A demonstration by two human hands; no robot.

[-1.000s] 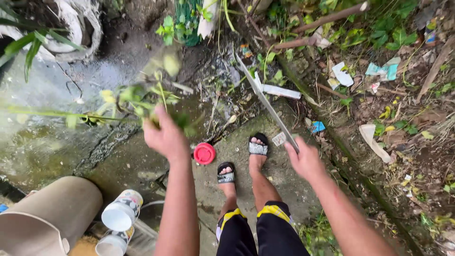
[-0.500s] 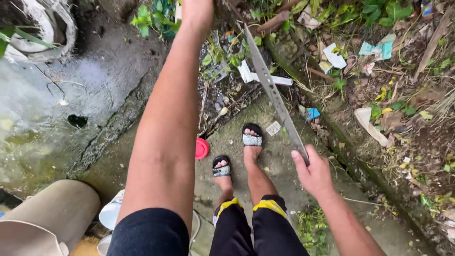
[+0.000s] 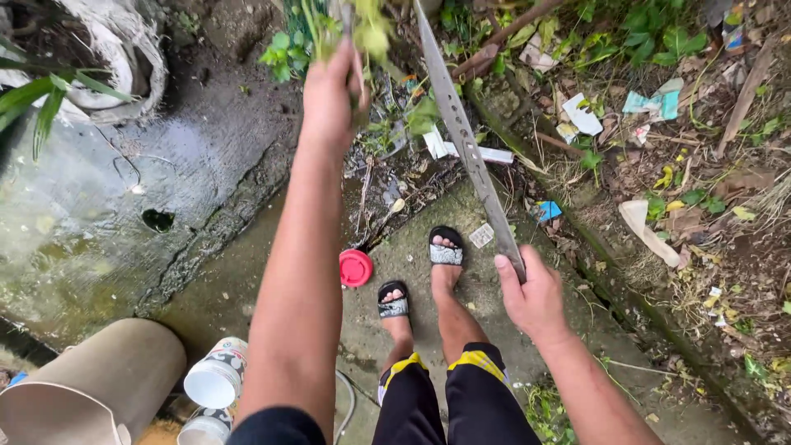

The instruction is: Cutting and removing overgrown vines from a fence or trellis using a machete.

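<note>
My left hand (image 3: 331,95) is raised toward the top of the view, its fingers closed around thin green plant stems (image 3: 362,29) with leaves that run up out of frame. My right hand (image 3: 534,295) grips the handle of a long machete (image 3: 463,136); its blade points up and away, just right of the left hand. My feet in black sandals (image 3: 445,249) stand on a wet concrete slab (image 3: 247,288) below both hands.
A red lid (image 3: 355,268) lies left of my feet. A tan pipe (image 3: 91,383) and two white cans (image 3: 216,375) sit at lower left. Shallow murky water (image 3: 74,214) covers the left. Litter, sticks and weeds (image 3: 659,124) fill the earth bank on the right.
My left hand threw off a leafy clump it held low on the left, reached up out of frame, and now grips fresh stems. The machete blade has tilted more upright.
</note>
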